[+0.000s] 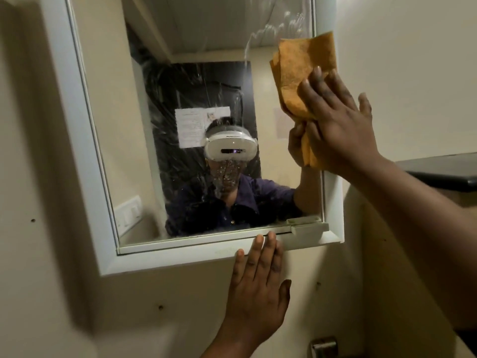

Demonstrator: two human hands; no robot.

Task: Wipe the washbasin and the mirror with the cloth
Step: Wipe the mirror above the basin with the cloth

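Note:
A white-framed mirror (160, 104) hangs tilted on the beige wall, its glass streaked with wet smears. My right hand (340, 125) presses a folded orange cloth (304, 71) flat against the mirror's right edge, near the upper right corner. My left hand (258, 288) rests open against the wall, its fingertips touching the bottom of the mirror's frame. The washbasin is out of view.
A dark shelf (444, 171) juts from the wall at the right. A metal fitting (324, 347) shows at the bottom edge. A small white latch (308, 227) sits on the frame's lower right. The reflection shows a person wearing a headset.

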